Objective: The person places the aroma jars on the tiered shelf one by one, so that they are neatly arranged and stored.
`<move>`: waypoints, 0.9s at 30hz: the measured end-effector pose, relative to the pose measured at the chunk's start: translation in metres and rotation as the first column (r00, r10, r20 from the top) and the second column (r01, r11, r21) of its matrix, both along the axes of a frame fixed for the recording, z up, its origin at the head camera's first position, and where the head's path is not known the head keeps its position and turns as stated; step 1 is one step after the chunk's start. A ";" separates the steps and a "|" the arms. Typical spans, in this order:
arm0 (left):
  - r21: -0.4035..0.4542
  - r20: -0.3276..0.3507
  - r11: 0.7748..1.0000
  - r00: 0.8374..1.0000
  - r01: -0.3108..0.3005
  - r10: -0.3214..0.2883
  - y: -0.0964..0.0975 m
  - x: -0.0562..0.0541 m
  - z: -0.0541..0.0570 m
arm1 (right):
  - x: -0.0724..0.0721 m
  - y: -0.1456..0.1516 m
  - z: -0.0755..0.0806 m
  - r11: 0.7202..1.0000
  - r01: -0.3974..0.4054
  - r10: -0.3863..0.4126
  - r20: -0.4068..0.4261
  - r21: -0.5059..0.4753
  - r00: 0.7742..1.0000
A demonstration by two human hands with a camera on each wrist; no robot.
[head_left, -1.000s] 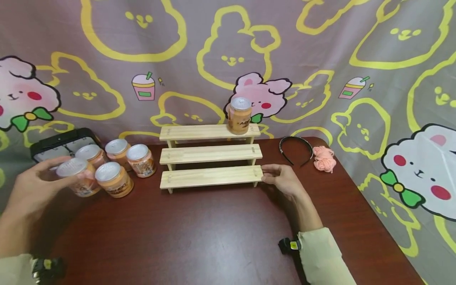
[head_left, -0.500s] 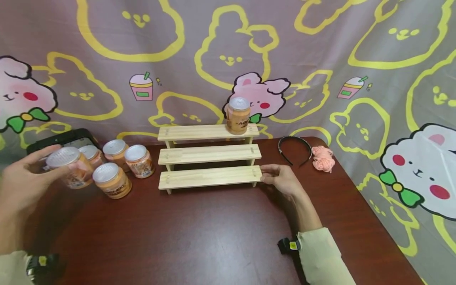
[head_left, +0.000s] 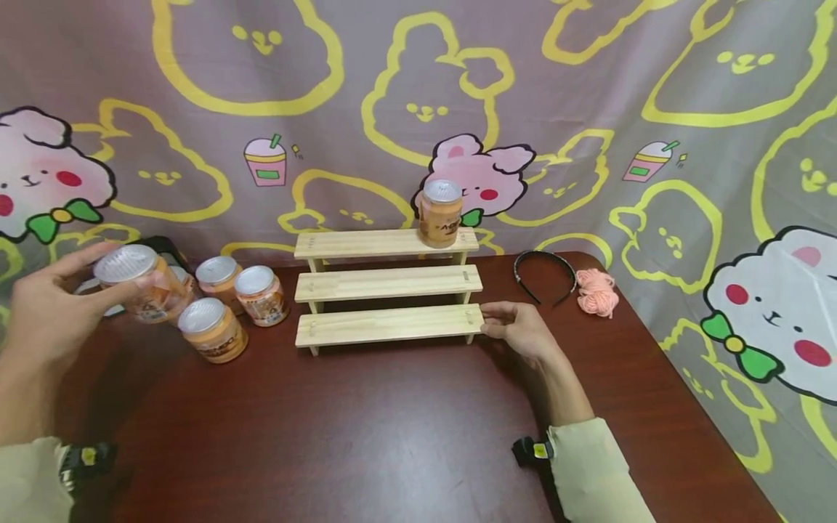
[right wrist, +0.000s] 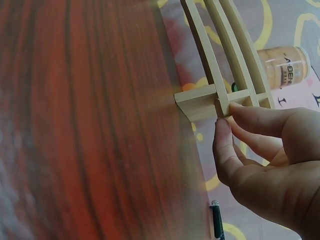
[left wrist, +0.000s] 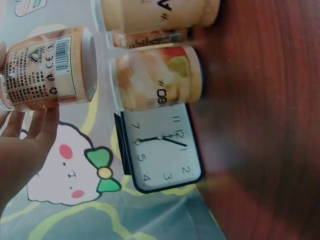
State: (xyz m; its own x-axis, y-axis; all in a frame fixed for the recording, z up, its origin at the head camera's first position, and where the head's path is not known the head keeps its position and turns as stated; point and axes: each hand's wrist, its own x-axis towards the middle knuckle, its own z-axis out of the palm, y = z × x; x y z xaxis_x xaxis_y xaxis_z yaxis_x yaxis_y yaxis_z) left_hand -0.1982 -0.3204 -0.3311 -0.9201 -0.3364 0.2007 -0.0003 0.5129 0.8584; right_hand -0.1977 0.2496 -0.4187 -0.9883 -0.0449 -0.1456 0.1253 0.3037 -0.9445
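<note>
My left hand [head_left: 55, 309] grips a jar [head_left: 153, 294] with a pale lid and orange label, fingers and thumb round its sides. In the left wrist view that jar [left wrist: 47, 70] shows a barcode and is raised above the table. Several similar jars stand close by, among them a front jar [head_left: 219, 340] and a right-hand jar [head_left: 264, 301]; one is mostly hidden behind the held jar. My right hand [head_left: 528, 335] pinches the right end of the lowest board on a three-step wooden shelf [head_left: 386, 327]. One jar [head_left: 439, 221] stands on the top step, towards its right end.
A black-framed clock [left wrist: 162, 155] stands behind the jars at the left, mostly covered by the left hand and jar in the head view. Right of the shelf lie a dark headband [head_left: 546, 276] and pink yarn [head_left: 597, 293]. A patterned cloth [head_left: 353, 87] hangs behind the table.
My left hand has lifted its jar higher, from beside the front jar to above the jars' level. The right hand keeps its place on the shelf end.
</note>
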 end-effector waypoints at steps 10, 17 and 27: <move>-0.040 -0.011 0.998 0.998 0.057 -0.057 0.022 -0.004 0.008 | 0.001 -0.001 0.000 1.000 -0.007 0.006 -0.008 -0.010 1.000; -0.004 -0.032 0.997 0.996 0.083 -0.083 0.043 -0.009 0.016 | -0.001 0.000 0.001 1.000 -0.020 0.020 -0.008 -0.017 1.000; 0.027 -0.006 0.987 0.987 0.161 -0.161 0.064 -0.010 0.021 | 0.000 0.000 0.002 1.000 -0.019 0.020 0.006 -0.017 1.000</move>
